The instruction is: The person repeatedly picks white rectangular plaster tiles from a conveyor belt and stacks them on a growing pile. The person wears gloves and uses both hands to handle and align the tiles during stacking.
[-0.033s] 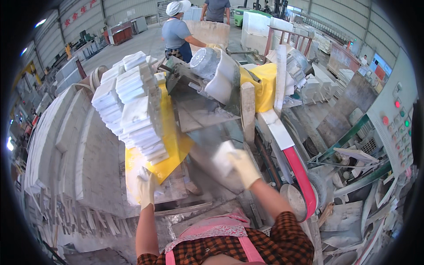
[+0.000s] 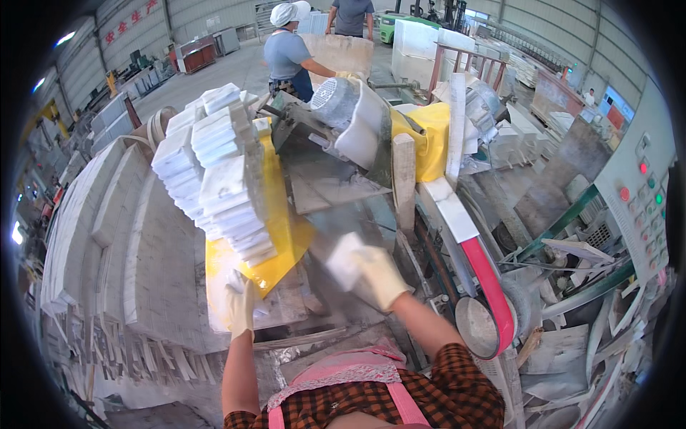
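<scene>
**Gripping a white tile (image 2: 344, 263) in the gloved right hand (image 2: 381, 277)**

Grasping by the right side with closed fingers, between the tile stack (image 2: 230, 179) and the red belt (image 2: 501, 307), blurred in outline. Extending the gloved left hand (image 2: 241, 307) just in front of the stack, near the yellow sheet (image 2: 287, 250); cannot tell whether gripping anything there.

The pile of tiles (image 2: 225, 171) sits on a sheet (image 2: 289, 250). Big slabs (image 2: 161, 250) stand left of it. The left hand (image 2: 241, 304) is in front of it. The right hand (image 2: 382, 275) is between the pile and the belt (image 2: 489, 279). The buttons (image 2: 642, 196) are farther right.
</scene>
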A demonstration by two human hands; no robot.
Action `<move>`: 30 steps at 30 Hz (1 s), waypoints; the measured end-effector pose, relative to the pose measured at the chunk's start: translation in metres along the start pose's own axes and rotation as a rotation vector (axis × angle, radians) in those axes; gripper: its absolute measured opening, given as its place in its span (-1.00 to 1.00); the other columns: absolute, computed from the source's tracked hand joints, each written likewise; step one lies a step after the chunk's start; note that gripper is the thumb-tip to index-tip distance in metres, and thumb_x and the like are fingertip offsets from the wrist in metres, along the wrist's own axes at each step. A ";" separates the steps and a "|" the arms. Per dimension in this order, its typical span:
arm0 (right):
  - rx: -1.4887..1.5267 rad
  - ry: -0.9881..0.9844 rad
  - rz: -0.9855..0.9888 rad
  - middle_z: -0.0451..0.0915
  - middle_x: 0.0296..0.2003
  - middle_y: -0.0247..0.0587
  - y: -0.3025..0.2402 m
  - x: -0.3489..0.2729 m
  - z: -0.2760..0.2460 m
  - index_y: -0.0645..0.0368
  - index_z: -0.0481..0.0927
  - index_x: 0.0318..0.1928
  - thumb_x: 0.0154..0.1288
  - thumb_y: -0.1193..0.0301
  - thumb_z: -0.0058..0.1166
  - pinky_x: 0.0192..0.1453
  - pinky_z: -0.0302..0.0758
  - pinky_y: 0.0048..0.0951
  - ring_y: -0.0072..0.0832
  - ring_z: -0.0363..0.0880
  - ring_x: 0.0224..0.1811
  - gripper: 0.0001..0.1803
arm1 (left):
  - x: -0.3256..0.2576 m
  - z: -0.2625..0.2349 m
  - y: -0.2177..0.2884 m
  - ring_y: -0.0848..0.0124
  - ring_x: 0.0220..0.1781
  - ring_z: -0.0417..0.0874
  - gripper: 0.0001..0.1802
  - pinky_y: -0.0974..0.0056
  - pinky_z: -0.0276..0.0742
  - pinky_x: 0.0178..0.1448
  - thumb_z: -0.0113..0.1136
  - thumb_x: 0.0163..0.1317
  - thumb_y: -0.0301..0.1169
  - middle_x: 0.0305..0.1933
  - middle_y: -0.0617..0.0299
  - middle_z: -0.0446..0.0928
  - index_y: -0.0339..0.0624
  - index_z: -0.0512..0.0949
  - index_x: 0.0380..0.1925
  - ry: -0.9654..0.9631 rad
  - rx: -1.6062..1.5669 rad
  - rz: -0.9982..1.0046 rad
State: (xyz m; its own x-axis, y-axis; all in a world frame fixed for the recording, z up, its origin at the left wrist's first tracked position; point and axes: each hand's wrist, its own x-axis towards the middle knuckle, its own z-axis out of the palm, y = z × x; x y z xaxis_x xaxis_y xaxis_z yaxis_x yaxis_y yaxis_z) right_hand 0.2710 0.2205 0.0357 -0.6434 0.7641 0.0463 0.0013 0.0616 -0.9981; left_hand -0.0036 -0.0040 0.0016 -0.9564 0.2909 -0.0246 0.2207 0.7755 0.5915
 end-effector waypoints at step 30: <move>-0.476 -0.321 -0.063 0.53 0.25 0.13 0.072 0.018 0.074 0.03 0.51 0.39 0.46 0.02 0.11 0.41 0.40 -0.12 0.01 0.48 0.30 -0.39 | 0.004 0.015 0.002 -0.12 0.41 0.50 0.09 0.07 0.39 0.46 0.41 0.10 0.00 0.37 -0.35 0.45 -0.46 0.20 0.48 0.073 0.013 -0.076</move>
State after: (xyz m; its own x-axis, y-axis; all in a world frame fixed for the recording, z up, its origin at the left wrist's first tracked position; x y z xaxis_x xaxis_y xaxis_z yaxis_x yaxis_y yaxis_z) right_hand 0.2029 0.1914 -0.0378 -0.8534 0.5210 0.0162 0.2518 0.4394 -0.8623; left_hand -0.0037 0.0075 -0.0094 -0.9818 0.1897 -0.0095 0.1491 0.8008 0.5800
